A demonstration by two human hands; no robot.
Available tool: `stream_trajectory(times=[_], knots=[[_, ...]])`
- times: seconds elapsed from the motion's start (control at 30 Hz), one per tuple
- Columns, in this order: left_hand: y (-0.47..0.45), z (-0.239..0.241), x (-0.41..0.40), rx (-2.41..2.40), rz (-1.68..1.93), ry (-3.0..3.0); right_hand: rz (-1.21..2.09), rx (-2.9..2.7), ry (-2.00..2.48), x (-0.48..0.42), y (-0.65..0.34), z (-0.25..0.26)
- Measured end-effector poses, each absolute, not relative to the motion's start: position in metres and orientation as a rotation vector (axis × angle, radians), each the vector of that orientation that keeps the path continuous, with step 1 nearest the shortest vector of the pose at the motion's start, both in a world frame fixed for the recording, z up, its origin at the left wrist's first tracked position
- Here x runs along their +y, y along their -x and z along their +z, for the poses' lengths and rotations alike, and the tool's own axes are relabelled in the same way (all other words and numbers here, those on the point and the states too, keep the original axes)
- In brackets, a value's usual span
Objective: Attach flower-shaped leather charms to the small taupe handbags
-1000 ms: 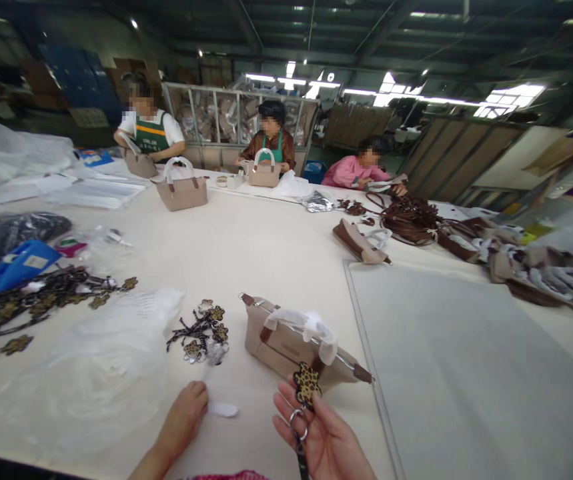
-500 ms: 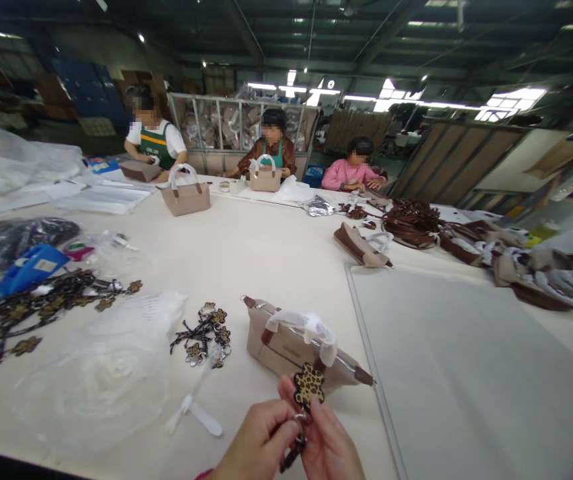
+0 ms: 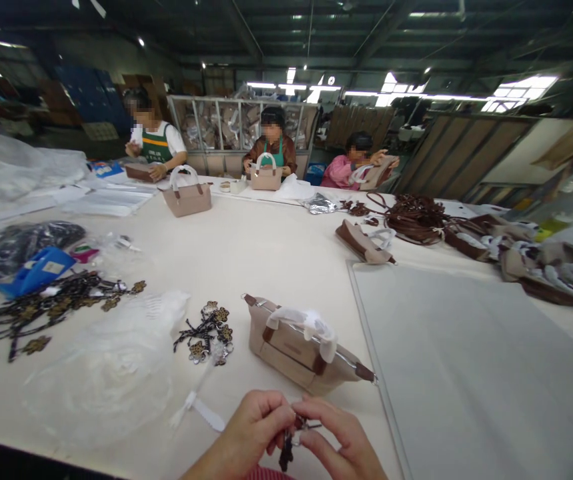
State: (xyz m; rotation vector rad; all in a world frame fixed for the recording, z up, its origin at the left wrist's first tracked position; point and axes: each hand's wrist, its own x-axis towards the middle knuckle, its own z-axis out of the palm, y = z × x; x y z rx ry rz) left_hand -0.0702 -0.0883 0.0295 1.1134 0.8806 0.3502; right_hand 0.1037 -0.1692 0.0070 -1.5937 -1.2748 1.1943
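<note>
Close to my body, both hands work on one bag charm [image 3: 286, 455] with a metal ring and a dark cord. My left hand [image 3: 256, 430] pinches it between thumb and fingers. From the other side, the fingertips of my right hand [image 3: 339, 437] close on its metal parts. The leopard-print face of the charm is mostly hidden. Just beyond my hands stands a beige handbag [image 3: 286, 357] with brown trim, its handles [image 3: 306, 327] wrapped in white. Left of the bag lies a small pile of leopard-print charms [image 3: 209, 333] with black cords.
A clear plastic bag [image 3: 111, 367] and a white strip [image 3: 209, 413] lie at left, beyond them more charms [image 3: 61, 303] and a blue holder [image 3: 36, 270]. A grey sheet [image 3: 466, 360] covers the right. Handbags [image 3: 189, 199], brown straps [image 3: 413, 220] and three co-workers are farther back.
My hands have turned the charm, so its leopard-print face no longer shows. My right fingers have shifted over the ring. At the back right, a co-worker has lifted a handbag.
</note>
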Motion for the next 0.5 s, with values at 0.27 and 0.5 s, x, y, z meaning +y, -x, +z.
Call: stream_trajectory(times=[0.27,0.5], knots=[[0.075,0.024,-0.089,0.901,0.427,-0.996,1.539,-0.757,1.218,-0.163,-0.073,0.004],[0.082,0.03,-0.091,0.895,0.452,-1.009,1.426,-0.712,1.26,-0.161,-0.075,0.01]])
